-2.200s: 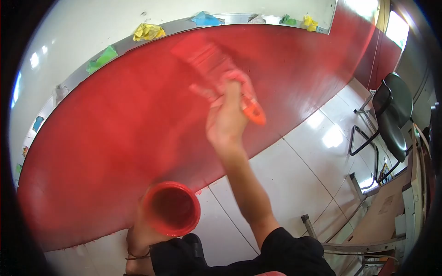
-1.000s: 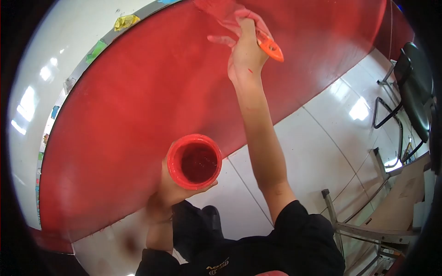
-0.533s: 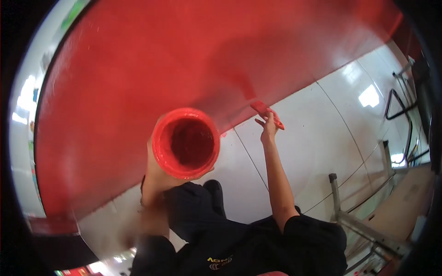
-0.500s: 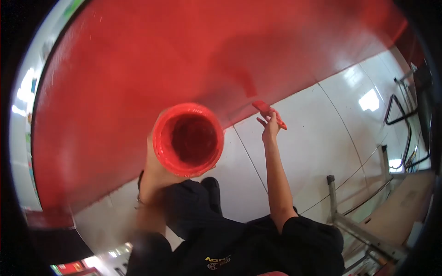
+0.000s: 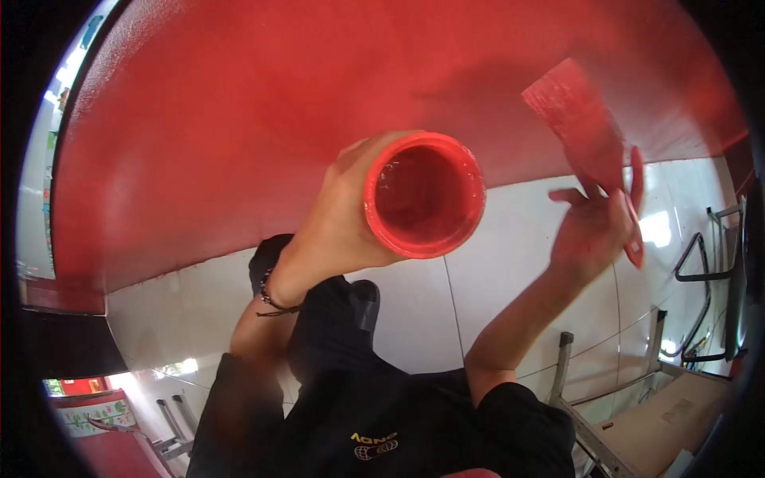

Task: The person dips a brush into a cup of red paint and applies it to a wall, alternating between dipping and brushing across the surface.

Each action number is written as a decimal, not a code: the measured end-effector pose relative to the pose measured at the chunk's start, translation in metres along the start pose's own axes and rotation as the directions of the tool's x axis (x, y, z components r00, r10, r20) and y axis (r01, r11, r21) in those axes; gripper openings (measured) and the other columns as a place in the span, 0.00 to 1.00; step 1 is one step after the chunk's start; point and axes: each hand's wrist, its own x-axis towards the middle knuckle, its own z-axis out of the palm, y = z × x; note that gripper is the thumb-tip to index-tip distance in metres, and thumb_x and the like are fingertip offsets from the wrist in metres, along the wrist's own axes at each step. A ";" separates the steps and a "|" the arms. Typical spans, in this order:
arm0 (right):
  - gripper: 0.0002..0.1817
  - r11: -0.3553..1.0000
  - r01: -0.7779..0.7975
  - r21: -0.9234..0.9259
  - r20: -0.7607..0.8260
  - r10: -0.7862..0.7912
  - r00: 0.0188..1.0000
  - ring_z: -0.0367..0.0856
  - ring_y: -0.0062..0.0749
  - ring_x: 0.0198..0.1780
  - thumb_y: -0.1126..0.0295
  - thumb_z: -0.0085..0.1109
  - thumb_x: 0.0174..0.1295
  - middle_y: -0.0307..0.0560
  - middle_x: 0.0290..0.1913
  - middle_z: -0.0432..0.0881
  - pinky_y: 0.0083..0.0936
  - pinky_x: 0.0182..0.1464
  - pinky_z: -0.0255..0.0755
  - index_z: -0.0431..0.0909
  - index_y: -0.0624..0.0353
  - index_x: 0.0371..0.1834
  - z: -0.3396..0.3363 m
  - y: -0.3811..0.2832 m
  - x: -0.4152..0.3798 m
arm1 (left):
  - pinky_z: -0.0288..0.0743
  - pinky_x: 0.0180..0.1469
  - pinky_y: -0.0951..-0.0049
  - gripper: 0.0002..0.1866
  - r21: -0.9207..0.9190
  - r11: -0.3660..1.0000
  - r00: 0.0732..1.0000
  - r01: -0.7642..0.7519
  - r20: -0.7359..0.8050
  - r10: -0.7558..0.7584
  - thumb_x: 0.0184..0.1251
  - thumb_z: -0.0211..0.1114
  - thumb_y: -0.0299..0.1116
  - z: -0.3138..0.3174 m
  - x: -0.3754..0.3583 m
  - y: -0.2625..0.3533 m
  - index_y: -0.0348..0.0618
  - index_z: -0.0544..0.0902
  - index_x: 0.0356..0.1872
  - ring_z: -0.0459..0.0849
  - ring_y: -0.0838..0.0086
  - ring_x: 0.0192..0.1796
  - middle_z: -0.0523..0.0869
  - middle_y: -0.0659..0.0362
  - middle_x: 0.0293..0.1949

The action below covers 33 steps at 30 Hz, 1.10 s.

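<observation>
1. You are well into the coat, by the look of it: the red wall [image 5: 263,103] above your hands reads evenly red across nearly all that shows, down to its bottom edge where it meets the white tiled floor [image 5: 510,279]. A darker patch sits just above and between your two hands; whether that is wetter paint or only shadow, I cannot tell.

2. What is left cannot be judged beyond the frame. The far left strip of wall is too distorted to read.

3. Your left hand [image 5: 343,223] is raised in front of you, wrist bent, with its grip closed round the side of the paint cup [image 5: 425,195]. The cup's mouth tips towards your face, so you see straight into its red-coated inside. How much paint remains in it is hard to tell.

4. Your right hand [image 5: 594,231] is up to the right of the cup and apart from it, forearm rising from below. Its grip is wrapped on the handle of the paintbrush [image 5: 586,131], one finger stretched loose towards the cup.

5. The brush's bristles point up and away from that grip, loaded red, lying over the lower part of the wall; contact is unclear.

6. A dark shoe [image 5: 362,303] stands on the floor below the cup.
</observation>
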 end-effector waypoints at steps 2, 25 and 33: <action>0.31 0.988 0.140 -0.072 0.080 -0.134 0.988 0.80 0.45 0.51 0.67 0.45 0.64 0.56 0.66 0.67 0.36 0.28 0.83 0.54 0.73 0.69 0.001 -0.021 -0.008 | 0.77 0.52 0.61 0.39 -0.016 1.000 0.999 -0.026 -0.021 0.025 0.32 0.83 0.31 0.005 0.002 0.004 0.41 0.77 0.54 0.82 0.56 0.51 0.83 0.52 0.49; 0.17 0.637 0.556 -0.534 0.701 -0.033 0.712 0.85 0.33 0.30 0.79 0.70 0.33 0.44 0.36 0.87 0.23 0.31 0.80 0.87 0.57 0.32 0.059 -0.044 -0.039 | 0.74 0.49 0.61 0.37 0.253 0.960 0.990 -0.122 -0.040 0.136 0.30 0.79 0.28 0.018 0.002 0.017 0.44 0.78 0.53 0.84 0.57 0.47 0.84 0.53 0.46; 0.18 0.541 0.658 -0.523 0.737 -0.101 0.669 0.83 0.27 0.32 0.68 0.67 0.41 0.40 0.40 0.85 0.23 0.28 0.77 0.84 0.56 0.39 0.057 -0.034 -0.036 | 0.73 0.49 0.62 0.34 0.288 0.949 0.990 -0.127 -0.022 0.139 0.34 0.76 0.26 0.014 0.003 0.019 0.45 0.79 0.53 0.83 0.59 0.45 0.85 0.55 0.46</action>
